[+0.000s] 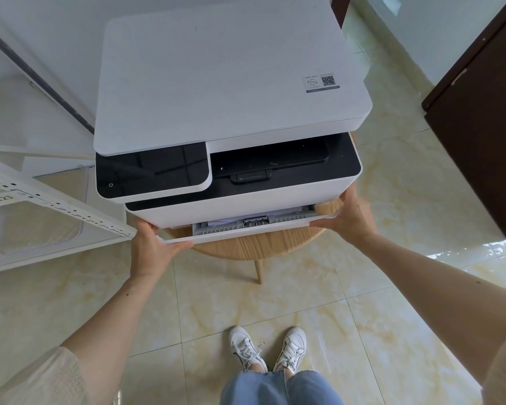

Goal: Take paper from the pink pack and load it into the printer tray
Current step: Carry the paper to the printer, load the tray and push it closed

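The white boxy printer (pixel 231 112) with its glossy black control panel (pixel 152 171) sat on a round light-wood stool (pixel 257 244). Its flat white paper tray (pixel 245 229) stuck a short way out of the base, and a sliver of white paper (pixel 231 221) lay inside among grey plastic guides. The left hand (pixel 151 249) gripped the tray's left front corner, thumb on top, fingers curled beneath; the right hand (pixel 349 217) clasped the right corner the same way.

A small label with a QR code (pixel 321 83) sat on the lid, its text too small to read. A power symbol marked the panel. A white metal shelf rail (pixel 56 203) at the left bore "223".

That rail came close to the left hand. Pale marbled floor tiles (pixel 392 185) lay open to the right, up to a dark brown door (pixel 485 127).
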